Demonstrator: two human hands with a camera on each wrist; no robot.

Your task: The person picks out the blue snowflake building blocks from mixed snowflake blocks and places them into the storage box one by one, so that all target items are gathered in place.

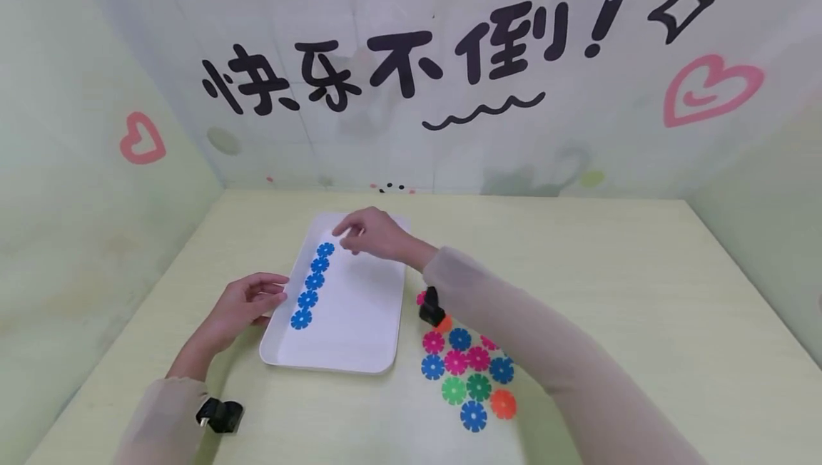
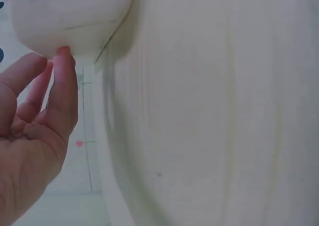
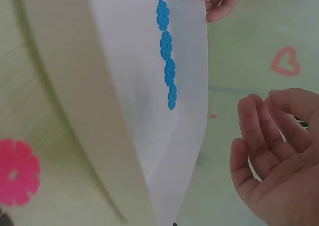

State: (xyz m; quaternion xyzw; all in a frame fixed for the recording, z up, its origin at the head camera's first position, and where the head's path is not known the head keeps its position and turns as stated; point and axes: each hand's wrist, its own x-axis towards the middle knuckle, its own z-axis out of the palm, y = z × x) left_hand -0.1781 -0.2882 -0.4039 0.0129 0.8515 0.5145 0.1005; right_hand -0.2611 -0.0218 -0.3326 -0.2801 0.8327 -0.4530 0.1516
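A white tray (image 1: 359,322) stands on the table, with several blue snowflake discs (image 1: 314,281) in a line along its left side. My left hand (image 1: 247,301) is at the tray's left edge; in the left wrist view, its fingertips (image 2: 63,56) touch the outer wall of the tray (image 2: 70,11). Over the far part of the tray hovers my right hand (image 1: 372,233), just beyond the last disc of the row. In the right wrist view that hand (image 3: 279,156) has loosely bent fingers and nothing visible between them.
Right of the tray lies a loose group of snowflake discs in pink (image 1: 456,362), blue (image 1: 474,416), green (image 1: 478,387) and orange (image 1: 504,404), partly hidden by my right sleeve (image 1: 546,336). A printed cloth wall (image 1: 385,151) rises behind the table (image 1: 610,272).
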